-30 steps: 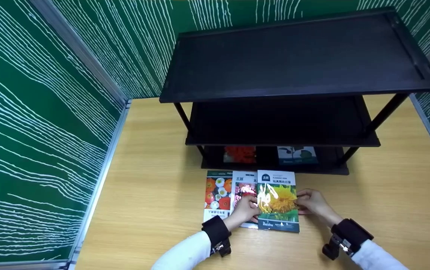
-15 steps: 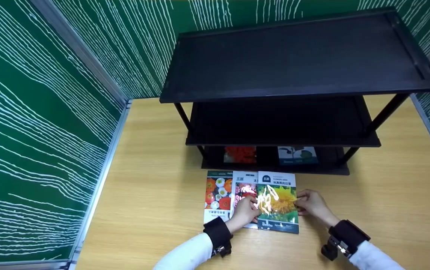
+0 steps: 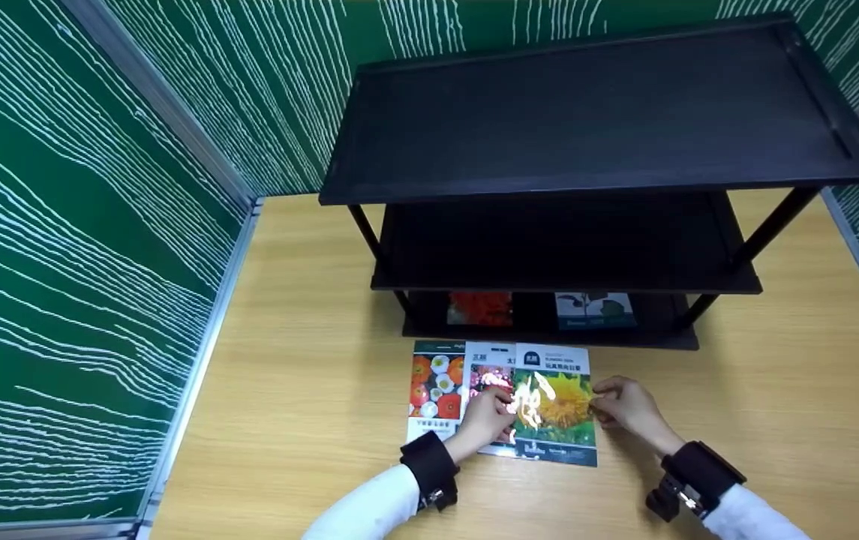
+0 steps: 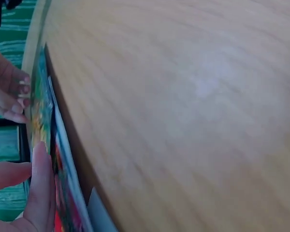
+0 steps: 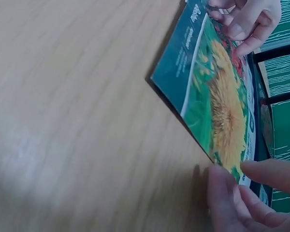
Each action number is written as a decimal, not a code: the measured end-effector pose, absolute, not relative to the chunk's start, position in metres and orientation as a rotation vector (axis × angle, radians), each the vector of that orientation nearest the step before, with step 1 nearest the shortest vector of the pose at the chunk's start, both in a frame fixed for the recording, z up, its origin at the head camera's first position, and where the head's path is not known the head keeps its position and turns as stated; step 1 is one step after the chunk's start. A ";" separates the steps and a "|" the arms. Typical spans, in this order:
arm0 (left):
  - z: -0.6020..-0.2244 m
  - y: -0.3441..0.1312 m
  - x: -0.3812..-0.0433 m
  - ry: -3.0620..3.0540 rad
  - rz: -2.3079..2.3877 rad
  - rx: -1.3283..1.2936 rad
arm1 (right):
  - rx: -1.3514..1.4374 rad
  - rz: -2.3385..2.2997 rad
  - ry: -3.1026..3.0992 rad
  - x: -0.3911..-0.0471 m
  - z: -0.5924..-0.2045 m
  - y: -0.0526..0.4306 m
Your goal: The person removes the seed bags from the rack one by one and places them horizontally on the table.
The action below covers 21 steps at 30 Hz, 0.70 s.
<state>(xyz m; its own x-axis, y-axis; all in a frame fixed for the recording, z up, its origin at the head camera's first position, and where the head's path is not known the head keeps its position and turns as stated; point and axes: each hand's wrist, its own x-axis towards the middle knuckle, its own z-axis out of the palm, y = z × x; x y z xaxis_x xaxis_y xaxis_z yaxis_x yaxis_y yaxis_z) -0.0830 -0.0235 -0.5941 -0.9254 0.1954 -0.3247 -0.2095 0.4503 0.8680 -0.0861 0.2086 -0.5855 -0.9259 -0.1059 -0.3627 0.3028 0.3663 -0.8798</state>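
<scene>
A seed packet with a yellow flower (image 3: 566, 397) lies at the right end of a row on the table, its left side overlapping a pink-flower seed packet (image 3: 491, 379). My left hand (image 3: 483, 421) reaches over the pink-flower packet and pinches the yellow one's left edge with thumb and fingers. At the opposite edge, my right hand (image 3: 628, 409) has thumb and fingertips around the side of the yellow packet, seen closely in the right wrist view. Left of both lies a poppy seed packet (image 3: 437, 390) with orange and white flowers, partly covered by the pink-flower one.
Behind the row stands a black three-tier shelf (image 3: 594, 120). Its bottom tier holds a red-flower packet (image 3: 480, 308) and a pale packet with a plant picture (image 3: 594, 310). Green walls with white lines (image 3: 61, 262) border the wooden table (image 3: 286, 390).
The yellow-flower packet has shifted very slightly toward me and settled lower at its near edge. Both hands stay at its sides, with only small finger movements.
</scene>
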 end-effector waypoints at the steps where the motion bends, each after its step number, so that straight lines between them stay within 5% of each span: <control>1: -0.594 -0.025 -0.084 2.312 1.489 -0.011 | 0.176 -1.574 2.288 -0.087 -0.585 0.208; 21: -0.568 -0.047 -0.135 2.301 1.549 -0.049 | -0.053 -1.651 2.293 -0.135 -0.562 0.176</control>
<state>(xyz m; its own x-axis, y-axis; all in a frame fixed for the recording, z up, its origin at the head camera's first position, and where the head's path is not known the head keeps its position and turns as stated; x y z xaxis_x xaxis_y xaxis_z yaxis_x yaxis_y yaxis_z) -0.1346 -0.0474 -0.5676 -0.9327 0.1720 -0.3170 -0.2290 0.3966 0.8890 -0.1346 0.1760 -0.5619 -0.9501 -0.2108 -0.2301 0.1514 0.3335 -0.9305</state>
